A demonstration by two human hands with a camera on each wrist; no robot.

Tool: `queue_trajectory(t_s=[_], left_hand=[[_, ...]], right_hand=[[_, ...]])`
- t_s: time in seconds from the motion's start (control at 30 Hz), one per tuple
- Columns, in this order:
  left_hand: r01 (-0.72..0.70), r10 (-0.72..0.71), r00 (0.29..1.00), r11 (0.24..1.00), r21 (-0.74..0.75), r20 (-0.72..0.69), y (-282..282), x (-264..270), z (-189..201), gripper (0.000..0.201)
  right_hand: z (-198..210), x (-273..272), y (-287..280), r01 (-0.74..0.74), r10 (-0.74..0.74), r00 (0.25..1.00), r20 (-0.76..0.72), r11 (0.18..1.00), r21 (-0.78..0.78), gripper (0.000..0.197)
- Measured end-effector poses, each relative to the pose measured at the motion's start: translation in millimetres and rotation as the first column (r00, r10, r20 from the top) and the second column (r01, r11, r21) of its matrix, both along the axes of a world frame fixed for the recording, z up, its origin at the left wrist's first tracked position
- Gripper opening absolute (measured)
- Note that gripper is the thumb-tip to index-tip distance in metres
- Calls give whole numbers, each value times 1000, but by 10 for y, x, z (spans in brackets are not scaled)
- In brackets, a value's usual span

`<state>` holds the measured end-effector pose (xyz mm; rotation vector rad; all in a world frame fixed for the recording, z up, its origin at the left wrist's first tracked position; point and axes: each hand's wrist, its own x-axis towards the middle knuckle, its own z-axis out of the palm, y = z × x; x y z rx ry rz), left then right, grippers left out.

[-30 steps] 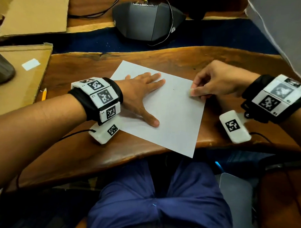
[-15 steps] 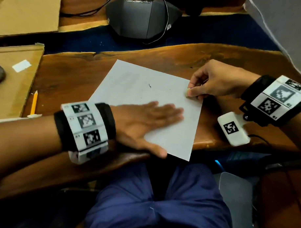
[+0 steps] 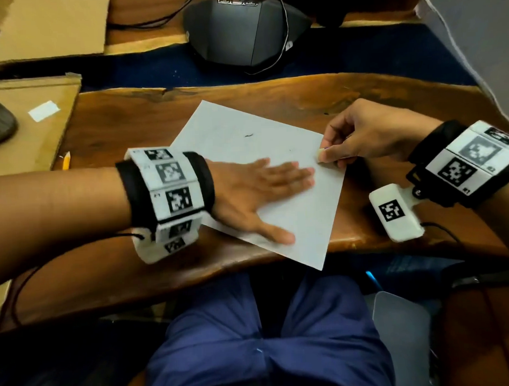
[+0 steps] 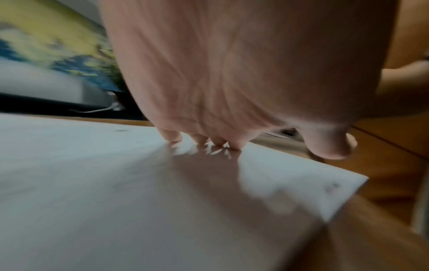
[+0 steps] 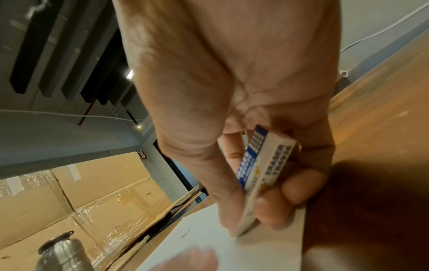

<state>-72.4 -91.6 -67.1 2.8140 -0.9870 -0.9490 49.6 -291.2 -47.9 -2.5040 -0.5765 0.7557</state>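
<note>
A white sheet of paper point(image 3: 245, 141) lies skewed on the wooden table point(image 3: 115, 131), its near corner hanging over the front edge. My left hand point(image 3: 259, 189) lies flat on the sheet with straight fingers, pressing it down; the left wrist view shows the fingertips point(image 4: 174, 137) touching the paper point(image 4: 92, 183). My right hand point(image 3: 369, 134) pinches a white eraser point(image 3: 319, 155) with a blue printed sleeve point(image 5: 257, 176) at the sheet's right edge, its tip resting on the paper point(image 5: 209, 238). A small dark mark point(image 3: 249, 134) shows on the sheet.
A yellow pencil point(image 3: 65, 159) lies at the table's left edge beside flat cardboard point(image 3: 23, 123). A dark grey device point(image 3: 242, 31) with cables sits at the back. A metal bottle point(image 5: 62, 254) stands to the left. My legs in blue trousers point(image 3: 267, 351) are below the table edge.
My left hand slid from the sheet's upper left towards the lower right, fingers now pointing at the right hand. The right hand with the eraser stayed at the paper's right edge.
</note>
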Motion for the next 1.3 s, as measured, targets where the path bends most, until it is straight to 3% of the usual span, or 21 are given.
queue_trajectory(t_s=[0.07, 0.23, 0.47, 0.57, 0.73, 0.87, 1.17, 1.3], left_hand=[[-96, 95, 995, 994, 43, 24, 147, 141, 3, 110], [-183, 182, 983, 982, 46, 32, 171, 227, -39, 134], [-249, 248, 968, 968, 29, 29, 141, 258, -39, 140], [-258, 258, 966, 966, 28, 28, 142, 254, -45, 142], [-249, 249, 968, 968, 22, 33, 139, 257, -56, 143], [-245, 244, 970, 969, 42, 26, 141, 263, -43, 142], [-258, 257, 965, 966, 21, 42, 145, 236, -24, 142], [-298, 296, 954, 952, 74, 43, 193, 205, 9, 147]], right_hand=[[12, -15, 11, 7, -7, 1000, 1, 1000, -3, 11], [29, -142, 77, -43, 41, 997, 69, 999, 22, 10], [-69, -254, 260, -85, 71, 983, 167, 993, 77, 10], [-48, -340, 286, -198, 196, 969, 148, 980, 1, 9], [-26, -192, 234, -86, 80, 985, 152, 996, 32, 9], [-44, -384, 279, -249, 252, 960, 118, 968, -37, 10], [12, -168, 122, -25, 13, 991, 137, 996, 87, 9], [21, -66, 4, 23, -21, 996, 92, 1000, -21, 10]])
